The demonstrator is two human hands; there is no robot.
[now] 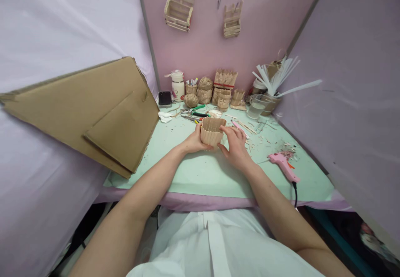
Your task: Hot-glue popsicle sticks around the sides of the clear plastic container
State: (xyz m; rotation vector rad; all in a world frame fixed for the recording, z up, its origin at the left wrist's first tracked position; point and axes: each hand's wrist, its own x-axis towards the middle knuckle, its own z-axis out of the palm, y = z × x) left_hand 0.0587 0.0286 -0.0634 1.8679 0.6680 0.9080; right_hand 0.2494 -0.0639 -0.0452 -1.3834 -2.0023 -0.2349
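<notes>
A round pot made of upright wooden craft sticks (211, 137) stands over the middle of the green table, its open mouth facing up. My left hand (194, 140) is wrapped round its left side, thumb low on the front. On the right, my right hand (235, 144) touches the pot with fingertips at the rim and the thumb near the base. Behind the pot lie green-handled pliers (198, 113). A pink glue gun (284, 166) rests on its side to the right of my right hand.
A large cardboard sheet (106, 118) leans at the left. Along the back stand a white bottle (178, 87), a ball of twine (191, 100), stick pots, a clear cup (256, 107) and a container of white glue sticks (271, 101). Wood scraps (254, 141) are strewn at the right.
</notes>
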